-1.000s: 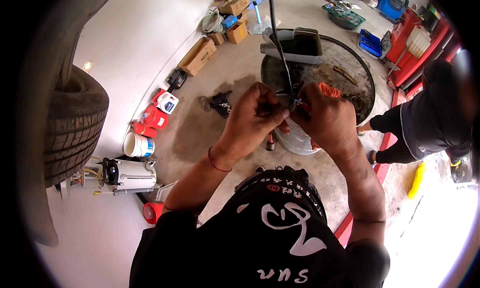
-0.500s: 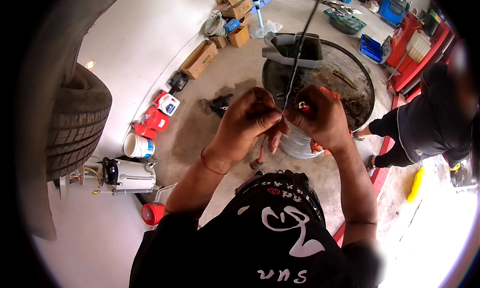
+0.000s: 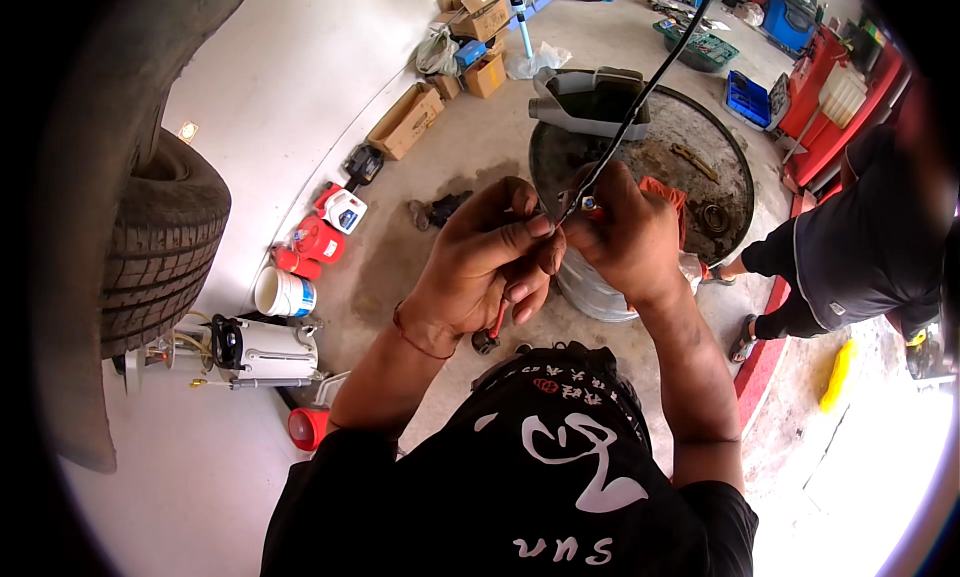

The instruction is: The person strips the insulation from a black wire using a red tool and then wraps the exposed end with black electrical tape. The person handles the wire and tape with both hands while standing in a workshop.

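Note:
My left hand (image 3: 495,257) and my right hand (image 3: 625,237) meet in front of my chest, fingers pinched together around the lower end of a thin black cable (image 3: 640,102) that runs up and to the right out of view. A small orange-tipped piece (image 3: 592,210) shows between my right fingers at the cable's end. Below my left hand lies a red-handled tool (image 3: 492,329) on the concrete floor.
A metal drum (image 3: 690,157) with a grey jug (image 3: 590,102) on top stands just ahead. Another person (image 3: 850,247) crouches at right. A tyre (image 3: 160,237) is at left; red cans (image 3: 320,237), a white bucket (image 3: 283,293), cardboard boxes (image 3: 405,122) line the wall.
The cable has swung from nearly upright to slanting up to the right. My hands have stayed together on its end and shifted slightly lower in view.

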Motion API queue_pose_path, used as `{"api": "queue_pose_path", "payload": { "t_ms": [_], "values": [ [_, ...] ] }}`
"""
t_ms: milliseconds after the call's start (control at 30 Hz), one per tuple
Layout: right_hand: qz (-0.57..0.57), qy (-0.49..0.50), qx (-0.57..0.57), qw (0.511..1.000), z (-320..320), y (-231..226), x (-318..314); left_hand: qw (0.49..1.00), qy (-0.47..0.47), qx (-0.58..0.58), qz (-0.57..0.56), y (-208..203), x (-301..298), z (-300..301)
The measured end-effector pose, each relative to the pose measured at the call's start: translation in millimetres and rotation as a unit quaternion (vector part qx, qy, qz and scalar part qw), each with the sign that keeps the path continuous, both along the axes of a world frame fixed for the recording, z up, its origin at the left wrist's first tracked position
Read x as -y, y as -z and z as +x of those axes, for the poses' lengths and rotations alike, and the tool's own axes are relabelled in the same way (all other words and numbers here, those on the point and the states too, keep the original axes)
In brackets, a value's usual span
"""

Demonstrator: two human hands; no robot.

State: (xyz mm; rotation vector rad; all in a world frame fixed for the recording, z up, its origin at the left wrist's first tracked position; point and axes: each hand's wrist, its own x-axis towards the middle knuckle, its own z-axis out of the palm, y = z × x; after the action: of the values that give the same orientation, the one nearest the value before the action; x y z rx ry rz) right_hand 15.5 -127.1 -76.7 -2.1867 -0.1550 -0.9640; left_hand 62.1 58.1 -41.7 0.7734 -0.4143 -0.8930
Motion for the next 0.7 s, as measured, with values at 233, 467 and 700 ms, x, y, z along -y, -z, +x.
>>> {"api": "queue_pose_path", "payload": {
  "t_ms": [233, 467, 700],
  "values": [
    [0.462, -0.272, -0.049, 0.843, 2, 23, 1, 1.0, 0.006, 0.002, 0.016, -3, 5, 1],
    [0.575, -0.273, -0.143, 0.758, -19, 6, -5, 0.985, -0.057, 0.122, 0.108, 0, 11, -7],
    [0.637, -0.302, -0.143, 0.694, -29, -1, -4, 0.977, -0.07, 0.179, 0.093, 8, 13, -11]
  ]
}}
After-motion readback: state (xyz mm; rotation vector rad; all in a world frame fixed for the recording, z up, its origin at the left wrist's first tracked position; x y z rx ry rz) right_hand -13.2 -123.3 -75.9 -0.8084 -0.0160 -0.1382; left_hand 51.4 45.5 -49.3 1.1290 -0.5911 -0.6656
